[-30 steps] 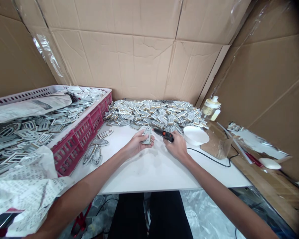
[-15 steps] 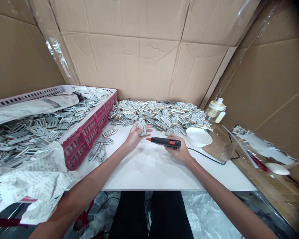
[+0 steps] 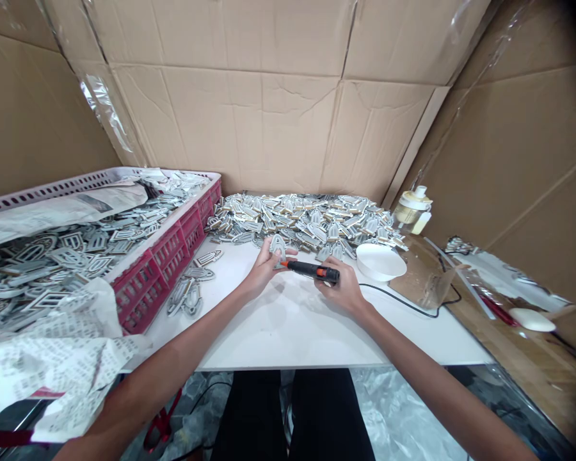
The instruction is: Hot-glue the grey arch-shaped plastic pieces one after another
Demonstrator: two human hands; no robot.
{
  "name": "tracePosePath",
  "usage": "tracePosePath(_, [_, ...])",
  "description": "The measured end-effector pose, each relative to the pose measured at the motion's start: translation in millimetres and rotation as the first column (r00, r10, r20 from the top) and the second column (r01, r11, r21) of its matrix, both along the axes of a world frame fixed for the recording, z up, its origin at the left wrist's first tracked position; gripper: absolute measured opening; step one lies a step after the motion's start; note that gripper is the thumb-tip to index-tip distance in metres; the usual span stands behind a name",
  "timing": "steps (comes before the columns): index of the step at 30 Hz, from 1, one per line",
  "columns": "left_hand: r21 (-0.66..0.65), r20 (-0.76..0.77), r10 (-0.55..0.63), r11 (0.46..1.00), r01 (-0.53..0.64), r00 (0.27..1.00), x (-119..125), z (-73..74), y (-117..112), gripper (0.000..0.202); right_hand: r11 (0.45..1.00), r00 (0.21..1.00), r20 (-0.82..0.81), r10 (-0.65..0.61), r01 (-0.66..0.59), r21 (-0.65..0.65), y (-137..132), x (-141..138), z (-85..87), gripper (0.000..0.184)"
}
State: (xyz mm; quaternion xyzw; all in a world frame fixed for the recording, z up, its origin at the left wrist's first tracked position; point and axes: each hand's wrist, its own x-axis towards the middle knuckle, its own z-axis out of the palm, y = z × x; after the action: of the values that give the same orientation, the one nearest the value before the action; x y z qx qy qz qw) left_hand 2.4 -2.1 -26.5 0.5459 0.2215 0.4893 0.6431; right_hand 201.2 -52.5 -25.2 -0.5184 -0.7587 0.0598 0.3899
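Observation:
My left hand (image 3: 263, 267) pinches a small grey arch-shaped cut-out piece (image 3: 277, 244) upright above the white table (image 3: 288, 333). My right hand (image 3: 342, 283) is wrapped round a black corded glue pen (image 3: 312, 269) with an orange tip. That tip points left and meets the lower part of the piece, or sits just in front of it; contact is hard to make out. Behind both hands lies a heap of similar grey pieces (image 3: 307, 221). Several more loose pieces (image 3: 188, 291) rest on the table to the left of my left hand.
A pink plastic crate (image 3: 166, 262) full of pieces and newspaper (image 3: 67, 358) stands at left. On the right are a white bowl (image 3: 381, 262), a black cord (image 3: 403, 304), a clear bottle with a white top (image 3: 413, 208) and a cardboard sheet (image 3: 415, 282). Cardboard walls (image 3: 230, 128) enclose the table.
The glue pen's tip has moved onto or right up to the lower part of the piece. My left hand has tilted the piece slightly. The view has shifted a little.

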Motion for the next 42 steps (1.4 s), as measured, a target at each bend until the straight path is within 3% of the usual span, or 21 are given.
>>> tracePosePath(16, [0.055, -0.041, 0.009, 0.998, -0.007, 0.999, 0.6, -1.8, -0.3, 0.042, 0.999, 0.998, 0.041, -0.038, 0.038, -0.009, 0.2, -0.1, -0.6, 0.008])
tracePosePath(34, [0.147, -0.127, 0.042, 0.989, -0.023, 0.991, 0.8, -5.1, 0.0, 0.041, 0.988, 0.992, -0.032, -0.118, 0.115, -0.1, 0.4, -1.1, -1.8, 0.011])
tracePosePath(42, [0.166, -0.098, 0.027, 0.986, -0.011, 0.995, 1.0, -8.5, 1.5, 0.041, 0.982, 0.989, -0.046, -0.14, 0.133, -0.132, 1.7, -0.4, -4.5, 0.011])
